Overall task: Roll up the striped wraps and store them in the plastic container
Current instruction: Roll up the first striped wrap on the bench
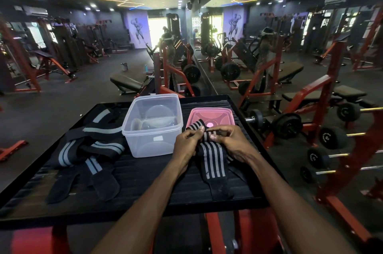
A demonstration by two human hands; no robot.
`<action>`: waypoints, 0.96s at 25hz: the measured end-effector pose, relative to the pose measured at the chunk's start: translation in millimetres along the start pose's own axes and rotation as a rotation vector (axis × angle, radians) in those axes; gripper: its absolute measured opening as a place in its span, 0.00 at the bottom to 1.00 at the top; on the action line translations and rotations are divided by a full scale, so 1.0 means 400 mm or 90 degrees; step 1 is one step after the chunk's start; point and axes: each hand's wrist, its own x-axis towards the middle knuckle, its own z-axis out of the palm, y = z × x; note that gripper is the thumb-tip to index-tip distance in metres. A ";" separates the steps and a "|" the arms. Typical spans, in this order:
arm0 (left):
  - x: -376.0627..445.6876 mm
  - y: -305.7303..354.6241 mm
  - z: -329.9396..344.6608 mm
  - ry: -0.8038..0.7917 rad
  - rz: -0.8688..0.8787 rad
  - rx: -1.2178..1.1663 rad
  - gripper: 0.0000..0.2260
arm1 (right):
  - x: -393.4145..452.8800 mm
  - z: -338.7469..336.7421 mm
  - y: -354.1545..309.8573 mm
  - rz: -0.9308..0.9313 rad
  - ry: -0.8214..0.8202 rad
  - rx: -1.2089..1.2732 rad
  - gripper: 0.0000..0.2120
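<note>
Both hands are busy on one striped wrap (211,150) near the right edge of the black ribbed platform (145,179). The left hand (187,143) pinches the wrap's upper end from the left side, fingers curled onto it, and the right hand (230,139) pinches the same end from the right, thumb and fingertips closed on the fabric. Between them the top of the wrap is folded over, and the rest of the band trails down toward the near edge, its dark tail lying flat on the platform.

The clear plastic container (153,127) stands open just left of the hands, toward the far edge. Its pink lid (211,118) lies directly behind the hands, close to the far right corner. More wraps (89,150), black with pale stripes, lie in a loose tangle on the left side of the platform, well apart from both hands.
</note>
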 end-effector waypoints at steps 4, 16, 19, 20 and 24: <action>0.005 -0.008 -0.006 0.002 0.041 0.022 0.05 | 0.001 0.001 -0.004 0.055 -0.018 0.085 0.10; -0.013 0.000 -0.004 -0.029 0.017 0.003 0.08 | 0.003 -0.003 0.000 0.034 0.008 0.034 0.13; -0.006 -0.004 -0.008 -0.023 0.039 -0.007 0.09 | -0.003 -0.001 -0.006 0.082 -0.017 0.074 0.07; -0.006 -0.004 -0.007 -0.023 0.039 -0.011 0.10 | -0.004 0.000 -0.004 0.077 -0.019 0.066 0.07; -0.004 -0.007 -0.003 -0.031 -0.002 -0.018 0.07 | -0.005 0.006 -0.002 0.009 0.002 0.002 0.15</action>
